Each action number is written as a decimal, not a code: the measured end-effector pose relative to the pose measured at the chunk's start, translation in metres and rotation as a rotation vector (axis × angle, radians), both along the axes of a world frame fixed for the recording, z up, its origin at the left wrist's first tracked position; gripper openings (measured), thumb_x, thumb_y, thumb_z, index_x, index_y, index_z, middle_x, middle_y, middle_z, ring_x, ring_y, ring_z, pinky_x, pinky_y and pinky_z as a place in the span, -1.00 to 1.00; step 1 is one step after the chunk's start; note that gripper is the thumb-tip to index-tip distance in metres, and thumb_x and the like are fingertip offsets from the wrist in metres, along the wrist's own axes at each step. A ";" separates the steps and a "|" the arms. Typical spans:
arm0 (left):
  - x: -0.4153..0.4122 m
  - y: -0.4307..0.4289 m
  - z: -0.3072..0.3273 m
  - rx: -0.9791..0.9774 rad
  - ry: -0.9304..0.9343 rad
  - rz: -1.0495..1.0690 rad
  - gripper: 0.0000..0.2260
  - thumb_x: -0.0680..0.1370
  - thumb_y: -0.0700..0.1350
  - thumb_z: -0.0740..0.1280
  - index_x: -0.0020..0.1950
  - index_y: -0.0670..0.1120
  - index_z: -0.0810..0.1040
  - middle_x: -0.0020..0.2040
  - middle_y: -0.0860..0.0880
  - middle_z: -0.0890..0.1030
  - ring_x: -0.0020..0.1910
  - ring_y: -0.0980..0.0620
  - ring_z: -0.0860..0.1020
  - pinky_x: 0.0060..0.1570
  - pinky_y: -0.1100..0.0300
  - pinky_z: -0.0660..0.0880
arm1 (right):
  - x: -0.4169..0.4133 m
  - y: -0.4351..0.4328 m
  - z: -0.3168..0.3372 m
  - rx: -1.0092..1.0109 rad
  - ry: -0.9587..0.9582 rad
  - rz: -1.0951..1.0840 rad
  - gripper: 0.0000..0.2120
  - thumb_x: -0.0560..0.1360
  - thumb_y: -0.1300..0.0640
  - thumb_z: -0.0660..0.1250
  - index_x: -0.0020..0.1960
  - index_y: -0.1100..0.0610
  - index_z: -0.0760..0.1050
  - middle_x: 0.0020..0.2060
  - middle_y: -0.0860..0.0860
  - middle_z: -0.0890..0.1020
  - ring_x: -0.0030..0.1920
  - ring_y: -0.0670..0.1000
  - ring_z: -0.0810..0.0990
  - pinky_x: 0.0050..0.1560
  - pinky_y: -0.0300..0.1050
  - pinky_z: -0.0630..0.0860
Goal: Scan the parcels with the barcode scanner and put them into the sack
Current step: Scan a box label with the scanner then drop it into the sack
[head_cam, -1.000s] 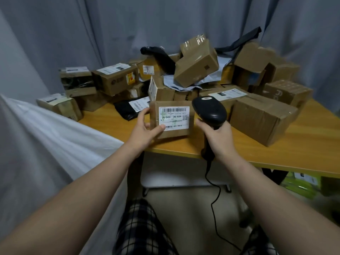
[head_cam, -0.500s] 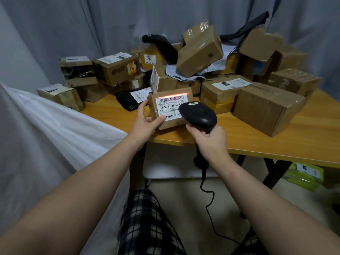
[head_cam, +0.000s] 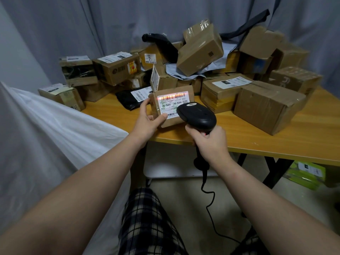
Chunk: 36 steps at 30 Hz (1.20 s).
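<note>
Near the middle of the frame the left hand (head_cam: 147,122) was clamped on a small cardboard parcel (head_cam: 172,105), thumb on its front face and fingers around its left edge, holding it upright with its lower edge just over the front of the wooden table (head_cam: 276,142). The white label (head_cam: 173,103) on the parcel read "J6-S04" twice in large print, and "022-" at its right; the smaller printed lines were too small to read. A red line of light lay across the barcode at the top of this label. The right hand (head_cam: 211,142) was closed around the grip of the black barcode scanner (head_cam: 197,116), whose head pointed at the label and covered its lower right corner; its black cable (head_cam: 209,203) hung down toward the floor. Behind, in the upper half of the frame, many brown cardboard boxes (head_cam: 200,50) were piled on the table, some with white shipping labels, one with a red and yellow sticker (head_cam: 132,68), together with a black plastic mailer (head_cam: 128,100). The white sack (head_cam: 46,135) filled the left side of the frame; I could not tell what was inside it. At lower right, under the table, stood green boxes (head_cam: 305,173).
</note>
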<state>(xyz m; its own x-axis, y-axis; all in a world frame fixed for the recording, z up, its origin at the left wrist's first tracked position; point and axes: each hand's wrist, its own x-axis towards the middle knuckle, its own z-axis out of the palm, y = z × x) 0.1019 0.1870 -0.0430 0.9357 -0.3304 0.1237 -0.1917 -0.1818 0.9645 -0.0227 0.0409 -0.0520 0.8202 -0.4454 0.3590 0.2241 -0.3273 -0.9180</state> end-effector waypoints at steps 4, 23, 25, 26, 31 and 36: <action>0.000 -0.002 0.001 -0.013 0.011 -0.006 -0.32 0.55 -0.16 0.37 0.53 0.06 0.05 0.07 -0.07 0.62 -0.11 0.22 0.60 -0.26 0.45 0.50 | -0.001 -0.002 -0.003 0.023 0.008 -0.011 -0.93 0.46 0.11 0.46 -0.09 0.06 0.59 -0.34 -0.11 0.59 -0.23 -0.07 0.60 -0.21 -0.22 0.48; 0.003 -0.007 0.001 0.004 0.044 0.051 -0.33 0.54 -0.07 0.39 0.52 0.10 0.08 0.01 0.03 0.60 -0.17 0.27 0.55 -0.20 0.40 0.46 | -0.015 -0.006 -0.013 0.049 -0.023 0.017 -0.84 0.45 0.17 0.47 -0.12 -0.05 0.54 -0.41 -0.14 0.58 -0.32 -0.20 0.59 -0.29 -0.30 0.50; 0.002 -0.007 0.001 0.005 0.048 0.050 -0.32 0.53 -0.06 0.39 0.53 0.10 0.07 0.01 0.04 0.59 -0.13 0.24 0.54 -0.12 0.33 0.44 | -0.016 -0.006 -0.014 0.048 -0.033 0.029 -0.84 0.45 0.18 0.46 -0.13 -0.05 0.54 -0.43 -0.15 0.58 -0.33 -0.21 0.58 -0.30 -0.33 0.49; 0.002 -0.007 0.001 0.006 0.048 0.053 -0.32 0.53 -0.06 0.39 0.53 0.10 0.07 -0.01 0.06 0.59 -0.12 0.24 0.54 -0.09 0.31 0.44 | -0.016 -0.007 -0.015 0.045 -0.037 0.036 -0.84 0.45 0.19 0.46 -0.14 -0.05 0.54 -0.44 -0.15 0.58 -0.33 -0.21 0.58 -0.30 -0.33 0.49; -0.007 -0.006 0.004 -0.044 0.059 0.056 -0.32 0.54 -0.10 0.39 0.52 0.06 0.05 -0.09 0.10 0.60 -0.22 0.28 0.59 0.08 0.24 0.52 | -0.014 -0.007 -0.016 0.084 -0.044 0.071 -0.81 0.45 0.17 0.47 -0.06 -0.09 0.55 -0.35 -0.17 0.61 -0.23 -0.19 0.60 -0.21 -0.28 0.50; -0.025 0.007 -0.012 -0.130 0.063 0.120 -0.22 0.49 -0.04 0.44 0.53 0.08 0.01 0.12 -0.07 0.60 0.10 0.07 0.59 0.26 -0.03 0.47 | -0.015 -0.003 -0.009 0.067 -0.104 0.133 -0.76 0.45 0.24 0.45 -0.06 -0.09 0.55 -0.31 -0.23 0.66 -0.22 -0.22 0.62 -0.21 -0.31 0.53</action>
<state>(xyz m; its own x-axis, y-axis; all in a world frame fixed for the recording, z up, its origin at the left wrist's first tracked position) 0.0766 0.1940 -0.0553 0.9748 -0.2006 0.0976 -0.1142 -0.0730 0.9908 -0.0378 0.0380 -0.0607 0.8334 -0.3613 0.4182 0.3564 -0.2271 -0.9063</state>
